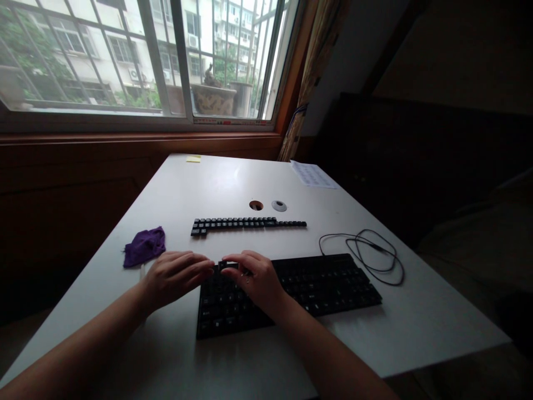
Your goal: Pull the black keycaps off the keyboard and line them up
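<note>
- Your right hand (259,279) pinches a keycap (222,265) between thumb and finger.
- Your left hand (172,276) is just beside that grip; whether it grasps anything, I cannot tell.
- Below the grip: keyboard (333,283).
- Beyond it: loose keys (237,223).
- Left: cloth (145,246).

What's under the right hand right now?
The black keyboard lies under the right hand. Its keys show on either side; those directly beneath the hand are covered and cannot be made out.
</note>
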Tool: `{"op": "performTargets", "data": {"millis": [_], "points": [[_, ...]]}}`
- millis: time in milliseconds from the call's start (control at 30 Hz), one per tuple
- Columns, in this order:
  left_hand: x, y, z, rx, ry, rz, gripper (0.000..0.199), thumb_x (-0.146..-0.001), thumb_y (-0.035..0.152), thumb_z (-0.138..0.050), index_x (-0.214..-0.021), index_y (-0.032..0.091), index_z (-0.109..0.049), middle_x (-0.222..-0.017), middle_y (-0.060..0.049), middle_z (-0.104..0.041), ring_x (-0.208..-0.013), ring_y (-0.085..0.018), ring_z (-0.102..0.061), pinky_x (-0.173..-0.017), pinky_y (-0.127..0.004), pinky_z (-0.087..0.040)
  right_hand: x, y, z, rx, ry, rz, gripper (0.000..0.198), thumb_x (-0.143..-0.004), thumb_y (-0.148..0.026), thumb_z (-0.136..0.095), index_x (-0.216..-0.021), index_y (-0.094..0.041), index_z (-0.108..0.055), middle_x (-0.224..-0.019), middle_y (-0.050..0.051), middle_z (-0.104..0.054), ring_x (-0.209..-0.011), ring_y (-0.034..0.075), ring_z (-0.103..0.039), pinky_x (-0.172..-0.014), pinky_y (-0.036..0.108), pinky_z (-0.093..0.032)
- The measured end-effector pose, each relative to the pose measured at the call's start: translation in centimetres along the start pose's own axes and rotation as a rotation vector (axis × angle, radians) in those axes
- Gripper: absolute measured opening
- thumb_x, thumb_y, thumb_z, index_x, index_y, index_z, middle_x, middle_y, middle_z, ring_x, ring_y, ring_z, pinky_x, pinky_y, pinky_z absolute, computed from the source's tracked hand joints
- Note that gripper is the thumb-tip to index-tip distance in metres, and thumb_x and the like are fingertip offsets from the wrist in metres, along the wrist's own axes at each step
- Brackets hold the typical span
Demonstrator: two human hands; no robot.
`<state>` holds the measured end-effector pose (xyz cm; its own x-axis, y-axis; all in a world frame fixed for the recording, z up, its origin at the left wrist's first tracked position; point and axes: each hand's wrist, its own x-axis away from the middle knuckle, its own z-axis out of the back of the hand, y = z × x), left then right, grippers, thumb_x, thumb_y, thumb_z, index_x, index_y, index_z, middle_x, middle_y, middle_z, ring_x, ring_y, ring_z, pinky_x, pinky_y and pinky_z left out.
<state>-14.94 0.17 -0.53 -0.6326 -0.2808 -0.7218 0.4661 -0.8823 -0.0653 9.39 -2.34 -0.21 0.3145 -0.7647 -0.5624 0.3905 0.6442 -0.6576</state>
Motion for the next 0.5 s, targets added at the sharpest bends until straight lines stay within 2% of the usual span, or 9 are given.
{"op": "performTargets", "data": {"millis": [200, 500], "points": [[0.27, -0.03, -0.06, 0.018, 0.000, 0.018, 0.022, -0.087, 0.020, -0.070, -0.108, 0.021, -0.066, -0.091, -0.002, -0.074, -0.076, -0.013, -0.069, -0.065, -0.025, -0.048, -0.05, -0.41, 0.11, 0.003, 0.003, -0.006, 0.024, -0.087, -0.035, -0.070, -0.106, -0.020, -0.072, -0.071, 0.000, -0.061, -0.063, 0.013, -0.054, -0.064, 0.026, -0.046], [0.15, 0.19, -0.16, 0.023, -0.006, 0.023, 0.021, -0.088, 0.020, -0.069, -0.109, 0.021, -0.065, -0.090, -0.001, -0.073, -0.074, -0.012, -0.067, -0.065, -0.026, -0.046, -0.05, -0.26, -0.02, 0.036, -0.002, 0.003, 0.026, -0.088, -0.039, -0.068, -0.104, -0.020, -0.073, -0.070, 0.001, -0.061, -0.063, 0.013, -0.054, -0.062, 0.026, -0.045]]}}
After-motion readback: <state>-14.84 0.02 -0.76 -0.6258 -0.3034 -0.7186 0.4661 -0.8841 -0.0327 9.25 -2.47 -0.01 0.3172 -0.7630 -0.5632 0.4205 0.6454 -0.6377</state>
